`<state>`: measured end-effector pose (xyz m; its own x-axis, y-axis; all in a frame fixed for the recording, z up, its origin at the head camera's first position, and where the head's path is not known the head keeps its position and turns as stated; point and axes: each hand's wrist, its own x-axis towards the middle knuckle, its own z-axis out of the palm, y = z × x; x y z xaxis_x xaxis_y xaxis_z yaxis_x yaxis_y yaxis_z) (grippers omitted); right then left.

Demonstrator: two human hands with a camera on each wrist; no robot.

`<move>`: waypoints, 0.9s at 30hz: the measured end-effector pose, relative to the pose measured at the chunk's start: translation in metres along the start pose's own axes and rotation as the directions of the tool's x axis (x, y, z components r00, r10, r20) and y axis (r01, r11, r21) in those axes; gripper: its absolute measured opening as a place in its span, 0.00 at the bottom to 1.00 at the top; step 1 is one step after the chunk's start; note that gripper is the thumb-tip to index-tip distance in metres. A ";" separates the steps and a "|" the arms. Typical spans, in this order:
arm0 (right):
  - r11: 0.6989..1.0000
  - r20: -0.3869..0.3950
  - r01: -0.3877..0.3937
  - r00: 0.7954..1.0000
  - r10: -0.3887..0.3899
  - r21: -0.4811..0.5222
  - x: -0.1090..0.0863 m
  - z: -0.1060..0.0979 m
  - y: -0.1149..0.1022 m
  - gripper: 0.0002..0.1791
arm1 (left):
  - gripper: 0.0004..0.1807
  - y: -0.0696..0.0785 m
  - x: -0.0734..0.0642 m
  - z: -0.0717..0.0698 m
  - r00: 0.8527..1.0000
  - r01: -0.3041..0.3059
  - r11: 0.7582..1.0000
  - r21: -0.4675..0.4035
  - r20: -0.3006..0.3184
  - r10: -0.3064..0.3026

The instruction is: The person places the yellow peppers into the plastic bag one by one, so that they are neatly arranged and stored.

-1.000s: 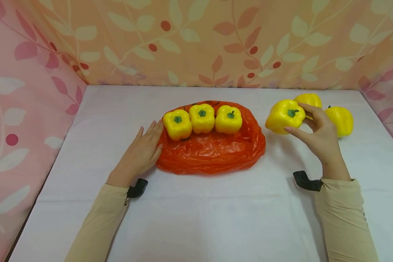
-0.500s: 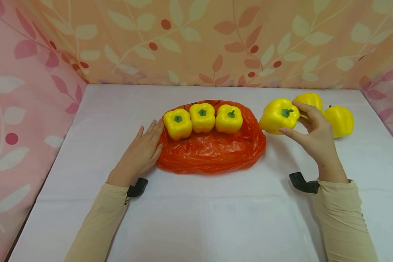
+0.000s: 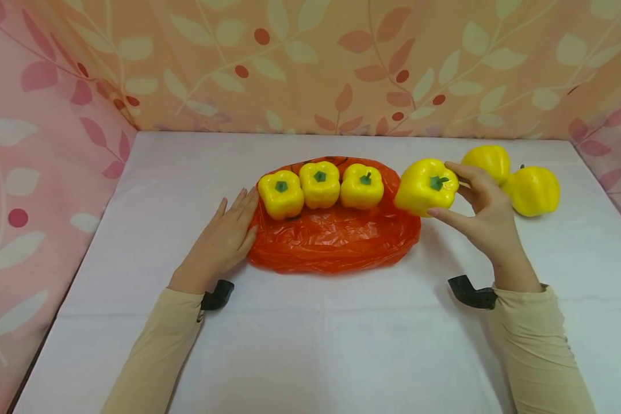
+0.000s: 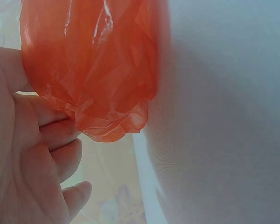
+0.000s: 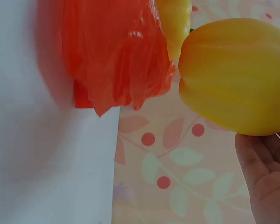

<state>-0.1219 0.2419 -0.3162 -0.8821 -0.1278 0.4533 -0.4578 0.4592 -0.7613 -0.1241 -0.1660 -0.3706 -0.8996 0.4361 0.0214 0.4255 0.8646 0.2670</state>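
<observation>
Head view: the right hand [image 3: 489, 221] grips a pepper [image 3: 426, 185], fingers [image 3: 468, 172] and thumb spread to its width, raised at the bag [image 3: 336, 256]'s right rim. The left hand [image 3: 219, 241], fingers extended, touches its left side. Three peppers [image 3: 319, 190] sit inside; two others [image 3: 535, 192] on the bench [image 3: 321, 345].

Peppers [image 3: 361, 192], six: we record yellow, with green tops [image 3: 319, 175] where these show. Bag [image 3: 336, 254]: orange-red, with black marks at the far edge, perhaps printed lines; we see them poorly. Tablecloth [image 3: 315, 345]: white, plain. Back curtain [image 3: 310, 75]: peach, patterned with cream and salmon leaves and red dots. Left curtain [image 3: 46, 172]: pink, with white and rose leaves. Sleeves [image 3: 157, 345]: plain beige. Wrist pieces [image 3: 218, 295]: black.
</observation>
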 end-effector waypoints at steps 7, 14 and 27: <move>0.996 0.035 0.052 0.998 -0.054 0.069 0.003 0.013 -0.007 0.40 | 0.35 -0.001 0.000 -0.001 1.000 -0.001 1.000 -0.002 -0.006 0.001; 0.993 0.114 0.064 0.991 -0.075 0.094 0.006 0.032 -0.018 0.40 | 0.35 -0.002 0.001 0.000 0.999 -0.020 1.000 0.009 -0.025 0.020; 0.990 0.228 0.103 0.966 -0.123 0.099 0.009 0.063 -0.026 0.40 | 0.35 -0.001 0.000 0.000 1.000 -0.017 1.000 0.017 -0.016 0.017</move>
<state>-0.1248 0.1735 -0.3210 -0.8209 -0.3804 0.4259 -0.5547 0.3541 -0.7530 -0.1245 -0.1664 -0.3707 -0.8936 0.4470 0.0413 0.4424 0.8612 0.2501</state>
